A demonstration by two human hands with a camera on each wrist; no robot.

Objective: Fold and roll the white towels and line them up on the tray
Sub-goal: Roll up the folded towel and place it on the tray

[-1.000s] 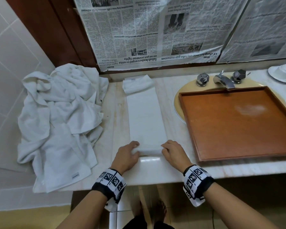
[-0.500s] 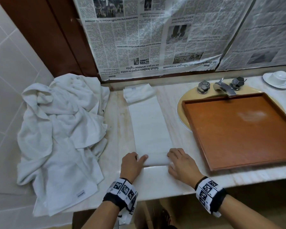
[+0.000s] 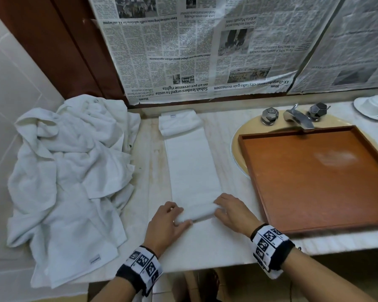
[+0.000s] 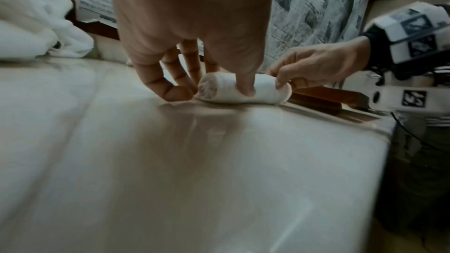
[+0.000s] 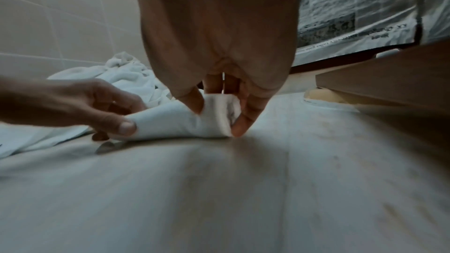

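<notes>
Head view: folded white towel (image 3: pixel 192 164) lies as a long strip on the marble counter (image 3: pixel 205 249), far end bunched near the wall. Its near end is wound into a small roll (image 3: pixel 198 212). Left hand (image 3: pixel 164 223) grips the roll's left end, fingers curled over it; right hand (image 3: pixel 231 212) grips the right end the same way. Compared with half a second ago, the roll is thicker and sits farther up the strip, and both hands have moved forward with it. Wooden tray (image 3: pixel 255 171) sits over the sink to the right, just beside the towel, nothing on it. Pile of loose towels (image 3: pixel 70 177) heaped at left, unchanged. Faucet (image 3: pixel 297 116) behind the tray; white cup and saucer (image 3: pixel 373 105) at far right.

Left wrist view: left hand (image 4: pixel 194 32) with thumb pressed on the front of the roll (image 4: pixel 243 91), fingers behind it. Spiral end of the roll visible. Right hand (image 4: pixel 316 66) pinches the far end.

Right wrist view: right hand (image 5: pixel 219 45) with thumb and fingers clamped round the roll (image 5: pixel 190 122); left hand (image 5: pixel 73 103) holds the other end, thumb on top.
</notes>
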